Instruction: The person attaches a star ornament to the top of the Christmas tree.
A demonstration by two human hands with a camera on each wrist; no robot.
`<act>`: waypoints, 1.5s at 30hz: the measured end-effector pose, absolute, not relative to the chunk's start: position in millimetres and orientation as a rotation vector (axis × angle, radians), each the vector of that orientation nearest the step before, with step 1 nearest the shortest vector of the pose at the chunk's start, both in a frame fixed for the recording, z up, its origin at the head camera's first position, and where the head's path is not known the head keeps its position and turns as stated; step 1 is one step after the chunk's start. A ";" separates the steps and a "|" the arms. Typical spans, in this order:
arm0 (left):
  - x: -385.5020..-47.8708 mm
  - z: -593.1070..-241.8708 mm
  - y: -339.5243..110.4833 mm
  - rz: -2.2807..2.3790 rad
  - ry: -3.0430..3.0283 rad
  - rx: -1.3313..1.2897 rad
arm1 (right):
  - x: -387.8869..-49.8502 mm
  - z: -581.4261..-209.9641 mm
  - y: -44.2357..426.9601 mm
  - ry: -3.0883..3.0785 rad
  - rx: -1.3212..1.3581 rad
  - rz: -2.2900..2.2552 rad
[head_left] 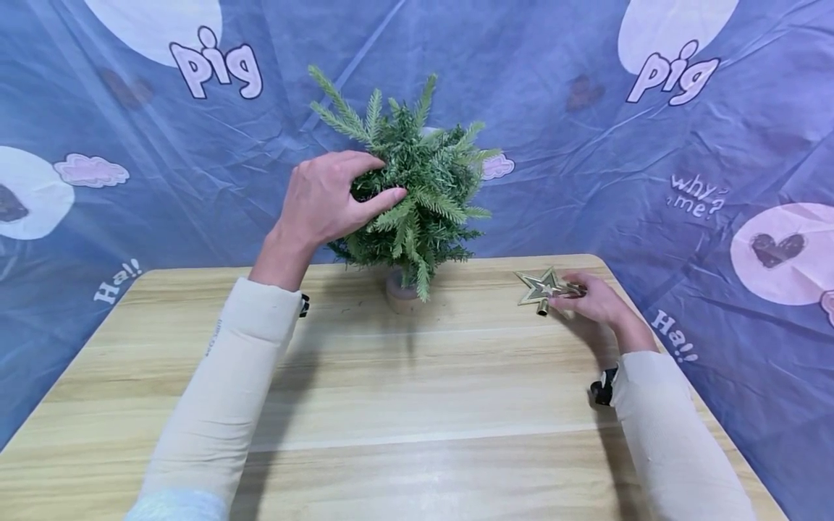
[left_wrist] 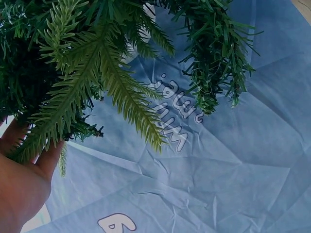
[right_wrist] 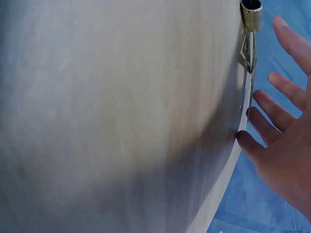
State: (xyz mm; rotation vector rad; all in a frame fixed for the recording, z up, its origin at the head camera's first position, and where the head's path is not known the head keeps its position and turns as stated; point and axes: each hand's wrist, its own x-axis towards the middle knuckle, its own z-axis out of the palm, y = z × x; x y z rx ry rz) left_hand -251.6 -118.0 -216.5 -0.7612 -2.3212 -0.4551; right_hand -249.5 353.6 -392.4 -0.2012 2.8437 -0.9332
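A small green artificial tree (head_left: pixel 430 181) stands upright on a round wooden base (head_left: pixel 402 293). My left hand (head_left: pixel 326 192) grips its foliage from the left side, thumb in front and some fingers hidden among the branches. In the left wrist view, fingers of the left hand (left_wrist: pixel 24 179) curl behind a light green sprig (left_wrist: pixel 73 102). At the right, a gold star (head_left: pixel 538 286) with a short tube lies on the table beside my right hand (head_left: pixel 598 298). The right wrist view has the right hand (right_wrist: pixel 289 160) with fingers spread alongside the star's tube (right_wrist: pixel 252 18); whether they touch it, I cannot tell.
Both hands are over a light wooden table (head_left: pixel 417 405). Its far edge runs just behind the tree base and the star. A blue printed cloth (head_left: pixel 260 145) hangs behind and at the sides.
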 end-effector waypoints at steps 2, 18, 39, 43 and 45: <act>-251.6 -217.1 -118.2 -0.459 -2.319 -0.762 | -249.0 -393.6 354.7 2.833 -0.190 -0.915; -251.7 -218.9 -118.1 -0.427 -2.280 -0.772 | -250.7 -402.3 355.7 2.882 -0.139 -0.810; -252.0 -221.6 -118.2 -0.426 -2.282 -0.762 | -251.6 -395.2 355.3 2.888 -0.130 -0.821; -252.9 -221.4 -118.2 -0.428 -2.274 -0.762 | -252.5 -393.5 354.7 2.903 -0.132 -0.823; -253.5 -221.3 -118.5 -0.432 -2.270 -0.759 | -253.6 -393.2 354.7 2.914 -0.134 -0.834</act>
